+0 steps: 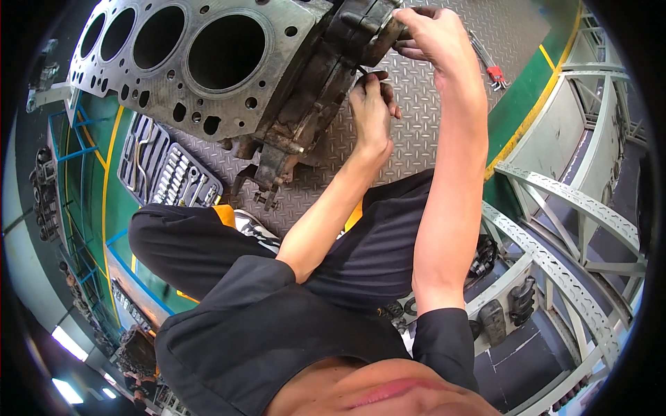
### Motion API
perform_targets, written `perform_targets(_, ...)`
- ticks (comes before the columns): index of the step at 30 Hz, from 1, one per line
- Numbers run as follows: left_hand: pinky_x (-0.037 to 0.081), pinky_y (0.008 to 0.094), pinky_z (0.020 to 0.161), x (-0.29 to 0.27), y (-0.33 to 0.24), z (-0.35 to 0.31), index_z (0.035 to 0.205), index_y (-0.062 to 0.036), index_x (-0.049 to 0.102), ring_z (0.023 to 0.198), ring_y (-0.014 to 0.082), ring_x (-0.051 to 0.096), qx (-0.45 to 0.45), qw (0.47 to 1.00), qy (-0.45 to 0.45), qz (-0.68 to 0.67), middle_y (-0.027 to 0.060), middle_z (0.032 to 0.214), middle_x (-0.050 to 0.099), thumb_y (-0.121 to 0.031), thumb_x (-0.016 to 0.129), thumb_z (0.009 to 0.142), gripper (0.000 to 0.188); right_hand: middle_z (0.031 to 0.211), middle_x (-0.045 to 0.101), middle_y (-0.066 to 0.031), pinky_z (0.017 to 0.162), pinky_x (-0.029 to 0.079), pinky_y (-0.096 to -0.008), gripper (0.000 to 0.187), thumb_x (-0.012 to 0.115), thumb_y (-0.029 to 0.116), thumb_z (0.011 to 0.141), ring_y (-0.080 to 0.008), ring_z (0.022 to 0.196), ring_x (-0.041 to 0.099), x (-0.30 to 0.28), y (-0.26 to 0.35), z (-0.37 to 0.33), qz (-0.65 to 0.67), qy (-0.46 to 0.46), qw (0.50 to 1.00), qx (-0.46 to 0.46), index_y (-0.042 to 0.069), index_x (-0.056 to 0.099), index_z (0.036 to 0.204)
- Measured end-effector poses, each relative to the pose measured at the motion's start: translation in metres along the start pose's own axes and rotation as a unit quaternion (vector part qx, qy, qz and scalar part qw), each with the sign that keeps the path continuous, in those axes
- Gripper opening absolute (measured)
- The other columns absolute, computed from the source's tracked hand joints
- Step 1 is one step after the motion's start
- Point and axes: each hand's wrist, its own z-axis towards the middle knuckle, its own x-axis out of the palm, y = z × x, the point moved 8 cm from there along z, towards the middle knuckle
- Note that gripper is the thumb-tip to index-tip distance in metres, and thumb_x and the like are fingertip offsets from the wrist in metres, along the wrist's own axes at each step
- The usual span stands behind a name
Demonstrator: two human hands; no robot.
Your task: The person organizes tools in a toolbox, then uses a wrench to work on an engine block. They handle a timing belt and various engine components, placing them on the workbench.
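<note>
A large metal engine block [283,73] with several round bores stands in front of me, its dark, greasy end face toward my hands. My left hand [372,114] is curled at the lower side of that end. The tip of a thin dark rod [361,70] shows between its fingers and the block; the rest is hidden by the hand. Higher up, my right hand [433,40] closes round a dark rounded part [383,43] that juts from the block, thumb on top and the other fingers behind it. Whether that part is fixed to the block I cannot tell.
An open socket set case [168,166] lies left of my knees on the patterned metal floor plate [409,149]. Beyond my right hand lies a set of hex keys in a red holder [494,75]. White metal racks [555,277] with dark engine parts stand close on the right.
</note>
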Motion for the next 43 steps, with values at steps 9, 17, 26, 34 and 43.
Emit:
perform_targets(9,0.041,0.029,0.049,0.021,-0.033,-0.017,0.093,-0.0038,0.052,0.051,0.0117,0.044,0.112,0.988,0.058,0.084,0.0009,0.07,0.046,-0.025,0.046,0.109,0.027,0.066,0.064,-0.0054,0.05,0.045,-0.0281,0.015,0.072,0.009,0.079,-0.0105,0.055,0.058,-0.002,-0.002,0.006,-0.031,-0.022,0.999,-0.015,-0.006,0.069,0.082)
perform_targets(17,0.042,0.0275,0.048,-0.001,-0.037,-0.054,0.1,-0.0009,0.055,0.05,0.0118,0.047,0.02,0.998,0.001,0.065,0.0035,0.071,0.053,-0.025,0.045,0.109,0.028,0.059,0.055,-0.0023,0.045,0.038,-0.027,0.014,0.069,0.003,0.079,-0.0105,0.05,0.051,0.006,-0.007,0.009,-0.007,0.034,0.999,-0.003,-0.002,0.062,0.068)
perform_targets(26,0.046,0.0308,0.051,0.0,-0.139,-0.092,0.104,-0.0006,0.057,0.051,0.015,0.049,0.234,0.969,0.082,-0.019,0.0079,0.073,0.055,-0.024,0.044,0.11,0.027,0.058,0.054,-0.0009,0.045,0.033,-0.028,0.019,0.07,0.005,0.079,-0.0096,0.048,0.047,0.003,-0.01,0.014,-0.04,0.022,0.999,0.0,0.002,0.06,0.063)
perform_targets(34,0.04,0.0246,0.048,0.01,-0.14,-0.086,0.099,-0.002,0.063,0.051,0.0096,0.045,0.029,0.979,0.093,0.178,-0.0003,0.069,0.051,-0.023,0.052,0.107,0.025,0.056,0.058,-0.0041,0.045,0.04,-0.031,0.019,0.072,0.009,0.075,-0.0107,0.049,0.053,0.003,-0.002,0.011,-0.101,-0.039,0.994,-0.035,-0.003,0.064,0.062)
perform_targets(43,0.048,0.0361,0.077,0.096,-0.216,-0.171,0.087,-0.0071,0.059,0.083,0.0283,0.067,0.418,0.276,0.338,0.797,0.0117,0.085,0.069,-0.012,0.063,0.087,0.006,0.062,0.059,-0.0055,0.044,0.04,-0.0268,0.01,0.07,0.002,0.077,-0.0113,0.05,0.054,0.008,-0.012,0.013,0.008,0.015,1.0,0.014,-0.004,0.064,0.071)
